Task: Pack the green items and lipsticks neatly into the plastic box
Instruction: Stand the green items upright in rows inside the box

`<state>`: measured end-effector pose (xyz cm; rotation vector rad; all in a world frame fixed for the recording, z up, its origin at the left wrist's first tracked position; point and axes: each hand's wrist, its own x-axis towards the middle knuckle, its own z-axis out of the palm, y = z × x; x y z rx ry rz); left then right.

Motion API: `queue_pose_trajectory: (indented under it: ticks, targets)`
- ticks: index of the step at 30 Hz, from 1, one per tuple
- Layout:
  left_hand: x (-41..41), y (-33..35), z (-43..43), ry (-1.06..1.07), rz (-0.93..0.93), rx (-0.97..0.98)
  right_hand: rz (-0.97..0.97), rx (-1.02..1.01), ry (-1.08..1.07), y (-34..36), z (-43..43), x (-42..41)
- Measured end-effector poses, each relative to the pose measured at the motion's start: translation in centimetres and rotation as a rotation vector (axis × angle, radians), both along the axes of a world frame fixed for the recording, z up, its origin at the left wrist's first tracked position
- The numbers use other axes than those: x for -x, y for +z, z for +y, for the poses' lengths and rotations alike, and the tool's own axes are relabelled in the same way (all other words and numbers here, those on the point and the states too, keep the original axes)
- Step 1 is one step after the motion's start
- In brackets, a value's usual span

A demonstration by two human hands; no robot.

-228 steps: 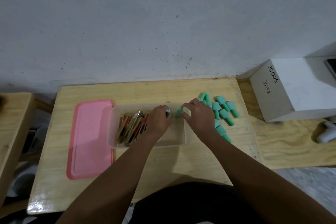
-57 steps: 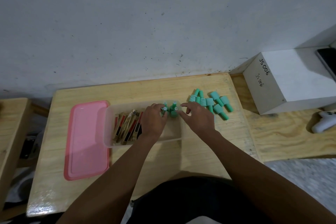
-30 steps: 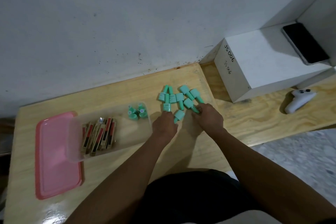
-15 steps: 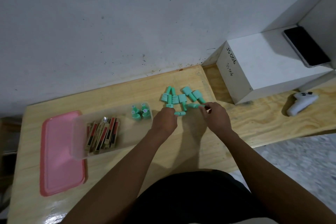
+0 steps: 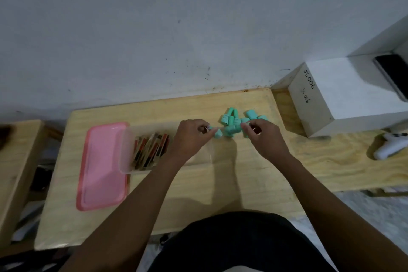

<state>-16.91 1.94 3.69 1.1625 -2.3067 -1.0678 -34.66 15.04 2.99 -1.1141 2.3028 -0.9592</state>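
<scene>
A clear plastic box (image 5: 127,157) sits on the wooden table with several red-and-gold lipsticks (image 5: 150,150) lined up in its left part. My left hand (image 5: 191,137) hovers over the box's right end and pinches a small green item (image 5: 217,133) at its fingertips. Right of it lies a pile of several green items (image 5: 233,122) on the table. My right hand (image 5: 261,137) is curled at the pile's right edge, its fingertips touching a green piece (image 5: 245,120); whether it grips that piece I cannot tell. The green items put in the box earlier are hidden behind my left hand.
The pink lid (image 5: 102,165) lies flat left of the box. A white box marked JS006 (image 5: 344,93) stands at the right with a black phone (image 5: 391,75) on it. A white controller (image 5: 389,146) rests on the right-hand table. A second wooden table (image 5: 15,165) stands at the left.
My left hand has lifted a green item from the pile and moved left over the box's right end. My right hand has stayed at the pile. The camera has swung left.
</scene>
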Motion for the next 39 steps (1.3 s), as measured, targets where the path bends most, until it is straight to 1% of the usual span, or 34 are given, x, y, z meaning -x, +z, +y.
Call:
queue_pose_trajectory:
  ticks: [2, 9, 14, 18, 20, 30, 34, 39]
  targets:
    - [-1.6, 0.1, -0.5, 0.043, 0.028, -0.019, 0.018, -0.001, 0.052, 0.2, -1.0, -1.1]
    - [-5.2, -0.9, -1.9, 0.178, 0.001, -0.075, 0.068, -0.072, 0.192, -0.4, -4.9, -4.7]
    - [-5.9, -2.1, -2.3, 0.221, -0.012, -0.097, 0.102, -0.186, 0.258, -1.8, -7.5, -6.2]
    - [-5.7, -2.9, -2.5, 0.236, -0.023, -0.127, 0.269, -0.332, 0.274, -2.4, -8.5, -7.3]
    - [-5.6, -3.4, -2.6, 0.237, -0.017, -0.147, 0.34, -0.363, 0.275, -2.6, -8.6, -7.7]
    - [-4.8, -5.8, -2.3, 0.22, -0.042, -0.222, 0.458, -0.197, 0.216, -4.4, -7.6, -8.3]
    - [-4.3, -6.0, -1.8, 0.22, -0.022, -0.23, 0.54, -0.155, 0.221, -4.8, -7.5, -8.3]
    - [-3.9, -6.2, -1.6, 0.231, -0.034, -0.21, 0.5, -0.112, 0.286, -5.0, -6.8, -7.4]
